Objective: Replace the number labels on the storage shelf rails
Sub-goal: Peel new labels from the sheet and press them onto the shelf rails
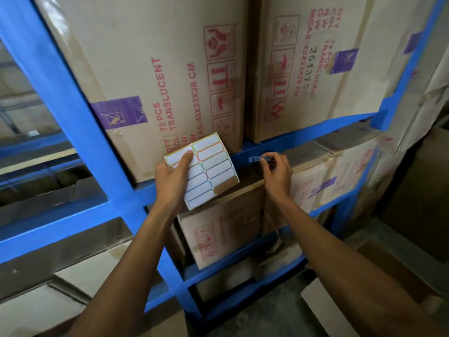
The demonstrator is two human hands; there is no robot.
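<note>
My left hand [173, 178] holds a sheet of blank labels [206, 171] with coloured borders, thumb pressed on its top left label. One slot at the sheet's lower right is bare brown backing. My right hand [277, 172] pinches the right end of a small label [257, 158] that lies on the blue shelf rail [303, 142]. The label looks bluish with a dark mark; its text is too blurred to read.
Big cardboard boxes [150, 76] with red print fill the shelf above the rail, and more boxes [226, 227] sit below it. A thick blue upright [80, 113] stands to the left. Loose cardboard lies on the floor at the lower right [364, 283].
</note>
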